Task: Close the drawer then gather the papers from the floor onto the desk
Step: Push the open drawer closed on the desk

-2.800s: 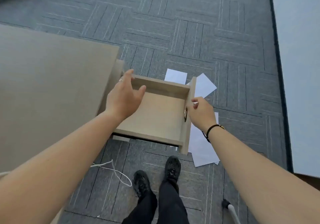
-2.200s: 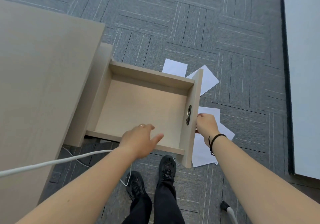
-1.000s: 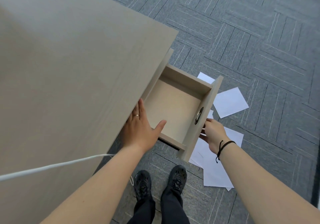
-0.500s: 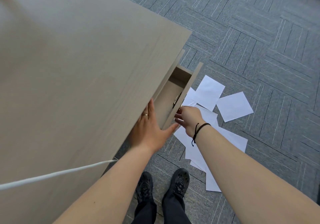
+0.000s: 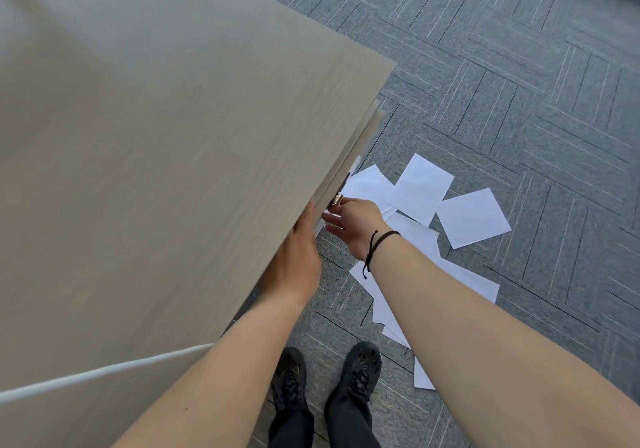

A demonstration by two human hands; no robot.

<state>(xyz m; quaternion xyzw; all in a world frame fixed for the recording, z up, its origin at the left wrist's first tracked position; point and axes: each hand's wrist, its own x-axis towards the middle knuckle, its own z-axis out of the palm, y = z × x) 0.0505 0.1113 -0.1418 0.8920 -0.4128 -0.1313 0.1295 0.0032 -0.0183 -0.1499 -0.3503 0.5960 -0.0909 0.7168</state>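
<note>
Fingers [image 5: 332,220] have pushed drawer [image 5: 360,146] shut.

An office, by the look of it: grey carpet tiles [image 5: 519,76] laid in a striped, alternating pattern, a pale wood-laminate desk [image 5: 156,135] with a white cable [image 5: 104,375] trailing across it, and plain white paper sheets [image 5: 472,217] scattered on the floor beside it.

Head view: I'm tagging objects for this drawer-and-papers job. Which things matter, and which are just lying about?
Part of the job:
- drawer front, pushed in
- brass handle at the right hand
- left hand at the desk edge
- white papers on the carpet

Just there:
- white cable
- black shoes
</note>
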